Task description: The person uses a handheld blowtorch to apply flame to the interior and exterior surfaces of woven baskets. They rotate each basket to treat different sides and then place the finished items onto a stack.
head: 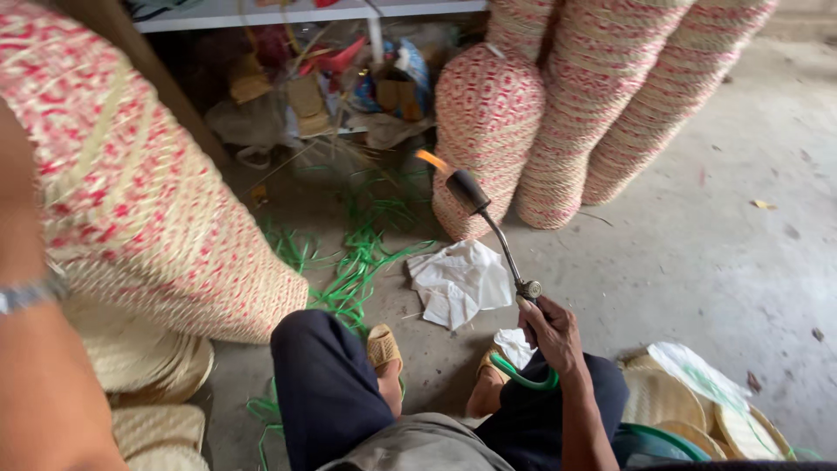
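Right hand [551, 336] is closed round the handle of a gas torch [488, 228], fingers wrapped tight; torch points up and away, small orange flame [430, 159] lit at the black nozzle; a green hose [520, 377] loops from under the fist across the knee. Left hand itself is out of frame; only the forearm with a wristband [30, 293] shows at the left edge, so can't tell its grip; a big woven basket [131, 192], cream with red pattern, sits against that arm, tilted, its inside not visible. Flame is near the stacked baskets [558, 113] standing nested in columns on the concrete floor [724, 244], not touching them. White cloth [460, 281] lies on the floor just ahead of the feet; green strips [353, 270] scattered beside it. Flat woven lids [689, 406] are piled at the right by the leg, more at lower left [148, 358]. Shelf [349, 87] behind holds a jumble of clutter, contents too muddled to sort.
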